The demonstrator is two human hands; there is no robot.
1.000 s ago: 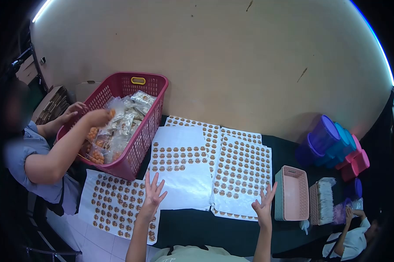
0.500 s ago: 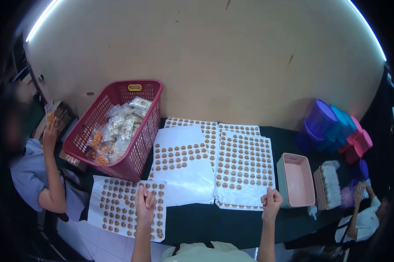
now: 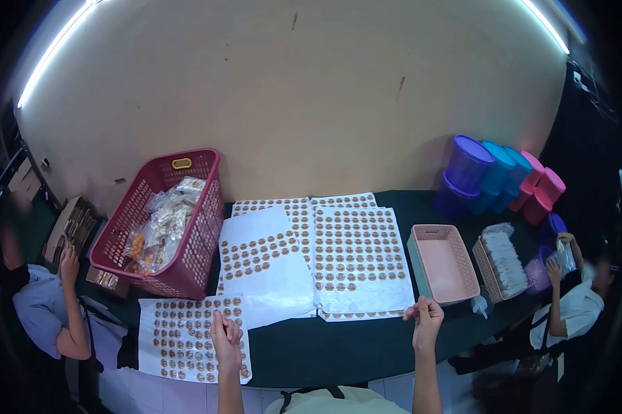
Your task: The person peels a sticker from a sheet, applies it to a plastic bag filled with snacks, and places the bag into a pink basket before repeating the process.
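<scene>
My left hand (image 3: 227,339) is raised over a sheet of round stickers (image 3: 187,338), its fingers curled in and pressed together; anything inside them is too small to make out. Past the right end of the sheets, near the pink basket (image 3: 447,259), my right hand (image 3: 425,323) is held up with thumb and fingers pinched; no object can be made out in it. Between and beyond both hands, a partly used sticker sheet (image 3: 273,293) lies beside a fuller sticker sheet (image 3: 359,255).
A maroon basket (image 3: 207,241) holds clear packets. Beside the pink basket, a smaller basket (image 3: 490,272) holds a stack of plastic bags. Purple (image 3: 469,162), teal and pink containers stand at the back right. One person (image 3: 49,310) is at the left, another person (image 3: 566,310) at the right.
The view has shifted. The person at the left has lowered a hand and the orange packet is out of sight. My right hand's fingers look slightly looser.
</scene>
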